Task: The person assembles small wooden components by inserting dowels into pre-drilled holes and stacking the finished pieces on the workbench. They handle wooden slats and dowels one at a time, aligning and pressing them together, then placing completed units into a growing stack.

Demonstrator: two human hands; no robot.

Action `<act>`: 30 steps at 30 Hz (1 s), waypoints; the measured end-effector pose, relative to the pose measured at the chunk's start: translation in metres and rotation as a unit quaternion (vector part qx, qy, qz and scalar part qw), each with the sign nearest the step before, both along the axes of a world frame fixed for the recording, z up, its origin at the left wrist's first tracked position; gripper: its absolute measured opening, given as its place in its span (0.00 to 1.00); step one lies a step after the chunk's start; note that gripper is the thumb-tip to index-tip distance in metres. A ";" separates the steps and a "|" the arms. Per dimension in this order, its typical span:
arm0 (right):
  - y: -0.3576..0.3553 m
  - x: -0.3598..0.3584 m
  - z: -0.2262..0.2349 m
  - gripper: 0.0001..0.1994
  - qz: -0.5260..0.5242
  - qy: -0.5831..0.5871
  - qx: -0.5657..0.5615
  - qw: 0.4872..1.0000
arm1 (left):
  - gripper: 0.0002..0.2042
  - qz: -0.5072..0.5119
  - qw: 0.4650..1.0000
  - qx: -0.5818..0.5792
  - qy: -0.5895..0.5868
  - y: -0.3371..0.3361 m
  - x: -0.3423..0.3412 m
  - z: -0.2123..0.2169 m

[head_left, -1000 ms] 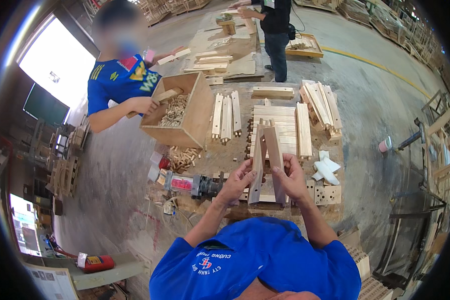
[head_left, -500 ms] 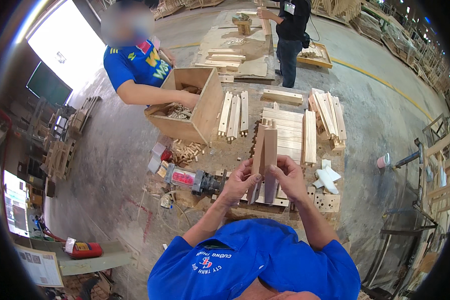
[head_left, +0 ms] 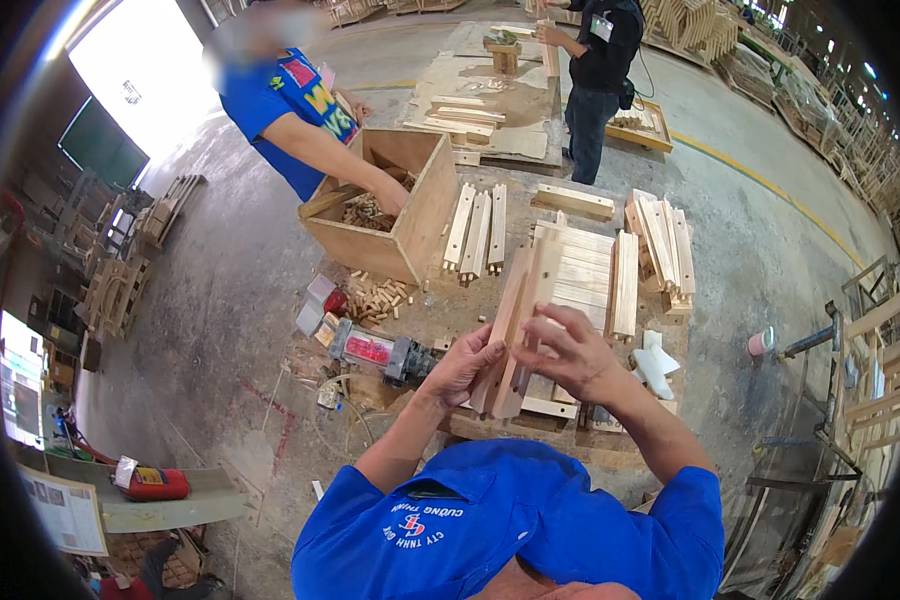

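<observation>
Two long pale wooden rails (head_left: 532,300) stand tilted side by side before me, their tops leaning to the right. My left hand (head_left: 464,368) is closed around their lower part, thumb on the near face. My right hand (head_left: 576,352) is beside the right rail with its fingers spread and slightly bent; whether a fingertip touches the wood I cannot tell. Behind the rails, a row of flat wooden pieces (head_left: 582,270) lies on the workbench. A clamp-like machine with a red-filled clear part (head_left: 368,348) sits left of my left hand.
A co-worker in blue reaches into a wooden box (head_left: 370,245) of dowels. Loose dowels (head_left: 378,297) lie in front of it. Rails with dowelled ends (head_left: 477,232) and another stack (head_left: 662,240) flank the middle. White foam pieces (head_left: 654,362) lie at right. Another person stands beyond.
The rails have gone from nearly upright to leaning right. My right hand has let go of them and spread its fingers. The co-worker's arm stays in the box.
</observation>
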State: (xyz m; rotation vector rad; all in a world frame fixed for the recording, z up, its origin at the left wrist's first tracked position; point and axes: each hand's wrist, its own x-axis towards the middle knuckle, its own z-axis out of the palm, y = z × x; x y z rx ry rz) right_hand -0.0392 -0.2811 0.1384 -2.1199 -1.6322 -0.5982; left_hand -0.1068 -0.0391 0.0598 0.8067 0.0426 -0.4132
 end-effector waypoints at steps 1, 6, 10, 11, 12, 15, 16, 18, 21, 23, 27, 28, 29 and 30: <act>0.003 0.005 -0.003 0.28 0.026 -0.018 -0.009 0.999 | 0.31 -0.007 1.000 0.011 0.014 0.000 0.000 -0.001; 0.014 0.004 -0.017 0.29 0.048 0.011 0.012 0.999 | 0.32 0.025 0.998 -0.040 0.031 -0.001 -0.010 -0.011; 0.020 -0.007 -0.028 0.31 0.033 0.040 0.023 0.998 | 0.31 0.030 0.998 -0.049 0.008 0.005 -0.018 -0.012; 0.022 -0.008 -0.030 0.32 0.033 0.044 0.031 0.998 | 0.32 0.026 0.999 -0.044 0.006 0.007 -0.019 -0.011; 0.023 -0.010 -0.033 0.33 0.032 0.048 0.038 0.998 | 0.33 0.022 0.999 -0.040 0.003 0.010 -0.021 -0.009; 0.028 -0.019 -0.038 0.33 0.032 0.103 0.053 0.993 | 0.34 0.050 0.998 -0.011 -0.023 0.011 -0.026 -0.004; 0.031 -0.024 -0.041 0.32 -0.001 0.187 0.109 0.976 | 0.34 0.067 0.997 0.000 -0.036 0.011 -0.027 -0.002; 0.041 -0.034 -0.052 0.31 -0.065 0.348 0.218 0.910 | 0.35 0.084 0.993 0.065 -0.060 0.011 -0.027 0.001; 0.053 -0.020 -0.041 0.29 -0.080 0.688 0.256 0.674 | 0.37 0.081 0.983 0.133 -0.093 0.014 -0.028 0.001; 0.064 -0.012 -0.038 0.28 -0.040 0.729 0.229 0.644 | 0.39 0.076 0.978 0.166 -0.104 0.018 -0.029 0.002; 0.078 -0.015 -0.038 0.23 -0.029 0.668 0.222 0.709 | 0.39 0.080 0.970 0.207 -0.102 0.031 -0.033 0.007; 0.082 -0.016 -0.036 0.23 -0.029 0.669 0.212 0.712 | 0.39 0.081 0.969 0.213 -0.097 0.036 -0.036 0.007; 0.085 -0.016 -0.033 0.22 -0.028 0.669 0.202 0.715 | 0.39 0.083 0.970 0.208 -0.098 0.041 -0.037 0.008; 0.090 -0.016 -0.031 0.21 -0.027 0.669 0.192 0.717 | 0.38 0.085 0.970 0.203 -0.100 0.047 -0.038 0.008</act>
